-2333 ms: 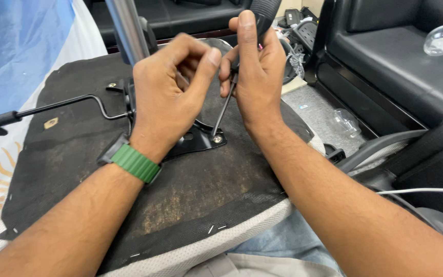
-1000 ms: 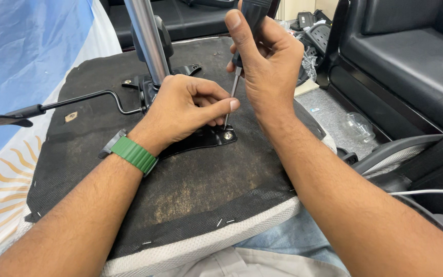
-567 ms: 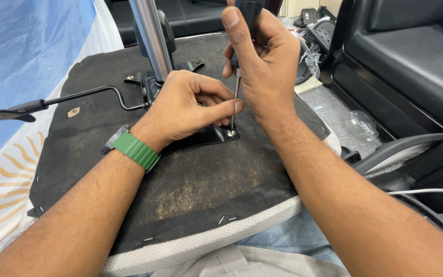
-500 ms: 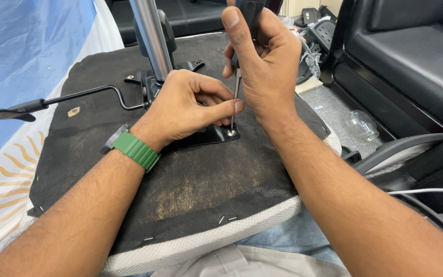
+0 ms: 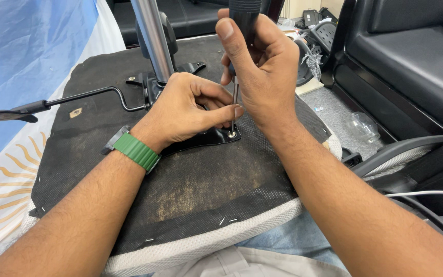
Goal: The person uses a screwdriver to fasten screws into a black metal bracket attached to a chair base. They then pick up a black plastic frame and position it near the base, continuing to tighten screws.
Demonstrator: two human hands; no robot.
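Your right hand (image 5: 262, 77) is clamped around the dark handle of a screwdriver (image 5: 236, 97), whose top is cut off by the frame's upper edge. Its thin steel shaft stands nearly upright, tip on a small round screw (image 5: 231, 135) — the screw head is too small to make out in detail. Your left hand (image 5: 188, 110) rests on the black metal plate (image 5: 208, 138), hiding most of it, with thumb and forefinger pinched together against the shaft. The plate sits on the upturned chair seat (image 5: 196, 179) — coarse black fabric, stapled along a white mesh edge. A shiny chrome column (image 5: 152, 38) rises behind your left hand, its top out of view. A bent black lever (image 5: 78, 100) runs off to the left. A green ribbed watch band (image 5: 137, 152) wraps your left wrist.
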